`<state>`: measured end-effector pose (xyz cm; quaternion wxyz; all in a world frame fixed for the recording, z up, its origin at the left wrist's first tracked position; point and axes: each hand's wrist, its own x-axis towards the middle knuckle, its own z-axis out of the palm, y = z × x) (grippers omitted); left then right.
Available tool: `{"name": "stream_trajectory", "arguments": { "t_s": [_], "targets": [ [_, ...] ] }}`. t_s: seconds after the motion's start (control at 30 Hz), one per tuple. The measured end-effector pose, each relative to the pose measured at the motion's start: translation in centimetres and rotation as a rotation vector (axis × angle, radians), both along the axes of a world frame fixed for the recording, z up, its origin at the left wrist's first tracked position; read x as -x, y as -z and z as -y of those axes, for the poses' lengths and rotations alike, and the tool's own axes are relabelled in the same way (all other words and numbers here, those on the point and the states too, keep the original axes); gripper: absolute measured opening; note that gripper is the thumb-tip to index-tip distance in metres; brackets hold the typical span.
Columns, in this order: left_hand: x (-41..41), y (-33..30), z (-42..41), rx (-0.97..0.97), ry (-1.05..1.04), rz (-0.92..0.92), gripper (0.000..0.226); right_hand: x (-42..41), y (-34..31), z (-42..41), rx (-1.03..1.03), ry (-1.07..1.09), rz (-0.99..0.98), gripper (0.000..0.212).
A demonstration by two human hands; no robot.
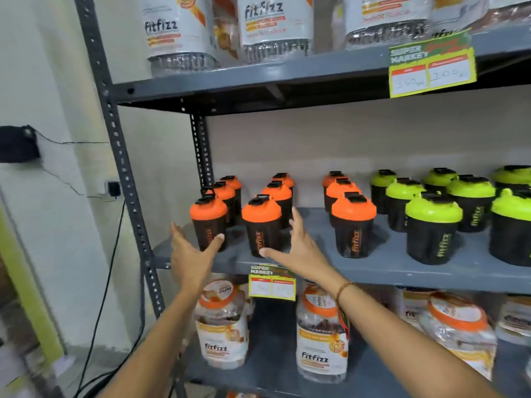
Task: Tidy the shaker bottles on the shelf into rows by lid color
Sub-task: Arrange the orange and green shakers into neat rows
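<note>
Black shaker bottles stand on the grey middle shelf (330,262). Orange-lidded ones fill the left in three rows running front to back; the front-left bottle (208,219) and the front-middle bottle (261,225) are nearest me, a third (353,222) to their right. Green-lidded bottles (434,228) stand in rows on the right. My left hand (192,254) is spread at the shelf's front edge, thumb beside the front-left bottle. My right hand (298,248) is spread too, thumb at the base of the front-middle bottle, fingers up along its right side. Neither hand holds anything.
Large Fitfizz jars (224,326) fill the shelf below and wrapped tubs (275,27) the shelf above. Yellow price tags (431,70) hang from shelf edges. The slotted grey upright (126,179) stands left of my left hand, with a wall, socket and black cable beyond.
</note>
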<state>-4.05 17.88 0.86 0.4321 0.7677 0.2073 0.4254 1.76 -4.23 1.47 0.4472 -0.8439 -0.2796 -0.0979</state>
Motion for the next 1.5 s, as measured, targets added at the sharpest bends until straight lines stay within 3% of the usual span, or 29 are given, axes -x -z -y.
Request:
{"name": "stream_trajectory", "arguments": {
  "t_s": [0.1,0.2,0.3,0.5,0.8,1.13,1.5],
  "targets": [
    [-1.7,0.6,-3.5,-0.048,0.133,-0.204,0.112,-1.3,0.5,-1.9,-0.016,0.067,-0.085,0.131],
    [-3.1,0.5,-5.6,0.002,0.362,-0.177,0.098,-2.0,0.5,-3.2,-0.071,0.148,-0.086,0.123],
    [-4.2,0.5,-6.9,-0.026,0.451,-0.162,0.083,-2.5,0.6,-3.6,-0.126,0.167,-0.078,0.112],
    [-5.1,0.5,-7.6,-0.128,0.47,-0.116,0.073,-2.3,0.8,-3.8,-0.142,0.199,-0.072,0.085],
    [-5.1,0.5,-9.4,-0.111,0.479,-0.13,0.072,-2.0,0.5,-3.5,-0.151,0.267,-0.065,0.074],
    [-5.3,1.0,-9.3,-0.111,0.46,-0.146,0.078,-2.6,0.6,-2.5,-0.129,0.234,-0.073,0.07],
    [-5.1,1.0,-9.0,-0.108,0.446,-0.16,0.083,-2.7,0.7,-2.3,-0.134,0.155,-0.097,0.082]
  ]
}}
